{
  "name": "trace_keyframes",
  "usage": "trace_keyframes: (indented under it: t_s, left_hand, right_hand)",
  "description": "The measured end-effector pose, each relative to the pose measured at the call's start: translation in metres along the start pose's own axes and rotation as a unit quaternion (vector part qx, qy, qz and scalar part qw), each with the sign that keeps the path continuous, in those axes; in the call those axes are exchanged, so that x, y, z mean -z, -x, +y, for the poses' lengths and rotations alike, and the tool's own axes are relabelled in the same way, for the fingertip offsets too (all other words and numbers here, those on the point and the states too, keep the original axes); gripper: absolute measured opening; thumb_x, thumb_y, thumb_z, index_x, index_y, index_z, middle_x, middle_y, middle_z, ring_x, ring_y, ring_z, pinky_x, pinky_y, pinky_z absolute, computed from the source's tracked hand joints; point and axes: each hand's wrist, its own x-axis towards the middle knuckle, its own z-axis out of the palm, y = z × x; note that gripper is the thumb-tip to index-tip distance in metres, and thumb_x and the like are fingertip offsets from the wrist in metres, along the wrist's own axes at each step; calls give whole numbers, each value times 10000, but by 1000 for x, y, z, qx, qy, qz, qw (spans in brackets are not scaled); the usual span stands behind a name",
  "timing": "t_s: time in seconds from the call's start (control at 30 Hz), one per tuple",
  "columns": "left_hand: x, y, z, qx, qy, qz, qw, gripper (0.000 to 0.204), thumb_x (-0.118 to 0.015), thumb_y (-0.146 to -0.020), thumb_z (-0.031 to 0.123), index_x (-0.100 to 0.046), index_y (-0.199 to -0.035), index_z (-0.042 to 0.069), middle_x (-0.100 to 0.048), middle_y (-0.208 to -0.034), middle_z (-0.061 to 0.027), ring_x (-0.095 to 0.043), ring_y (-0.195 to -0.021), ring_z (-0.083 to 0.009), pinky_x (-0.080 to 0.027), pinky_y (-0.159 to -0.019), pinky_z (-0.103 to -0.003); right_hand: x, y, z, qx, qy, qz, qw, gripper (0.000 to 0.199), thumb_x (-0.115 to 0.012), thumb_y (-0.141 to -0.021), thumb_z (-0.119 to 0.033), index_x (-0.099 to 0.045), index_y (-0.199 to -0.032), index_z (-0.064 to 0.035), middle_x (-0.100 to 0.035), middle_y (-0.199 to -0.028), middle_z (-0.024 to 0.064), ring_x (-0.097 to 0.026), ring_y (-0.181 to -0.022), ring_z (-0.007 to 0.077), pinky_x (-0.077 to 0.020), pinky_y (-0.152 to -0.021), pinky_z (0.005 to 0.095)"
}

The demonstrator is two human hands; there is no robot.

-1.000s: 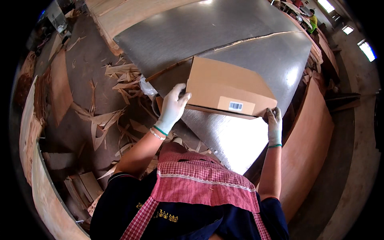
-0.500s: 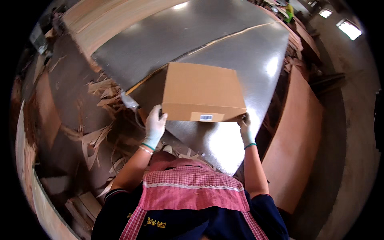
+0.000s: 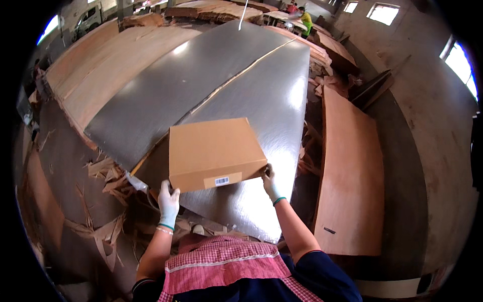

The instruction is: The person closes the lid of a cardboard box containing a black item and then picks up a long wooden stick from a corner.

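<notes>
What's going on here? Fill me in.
Someone in a pink apron is holding a cardboard box with both hands: the gloved left hand at its near left corner, the gloved right hand at its near right. The box is over a shiny table; whether it touches the top is hard to tell. Wood scraps lie off to the left, and another person is in the background.

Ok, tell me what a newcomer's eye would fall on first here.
Probably the cardboard box near the middle, held at its near corners by the gloved left hand and right hand. Next, the shiny grey tabletop spreading beyond it, glaring at its near end. Then the bright window at the far right.
</notes>
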Motion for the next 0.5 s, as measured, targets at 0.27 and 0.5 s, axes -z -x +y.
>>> trace_keyframes:
  t_s: [0.27, 0.5]
  left_hand:
    - [13, -1, -12, 52, 110, -30, 992, 214, -598, -882, 47, -543, -1087, 14, -596, -998, -47, -571, -855, -100, -477, -753, -253]
    - [12, -11, 1, 297, 417, 20, 859, 149, -612, -929, 236, -577, -1004, 113, -638, -974, -12, -607, -861, -119, -504, -725, -256]
  right_hand:
    - [-2, 0, -30, -77, 80, -81, 991, 370, -527, -957, -209, -462, -1269, -22, -588, -1090, 123, -549, -974, 194, -478, -808, 325]
    - [0, -9, -36, -296, -161, 2, 942, 623, -496, -889, -617, -488, -1287, -138, -558, -1150, 106, -550, -987, 190, -499, -819, 332]
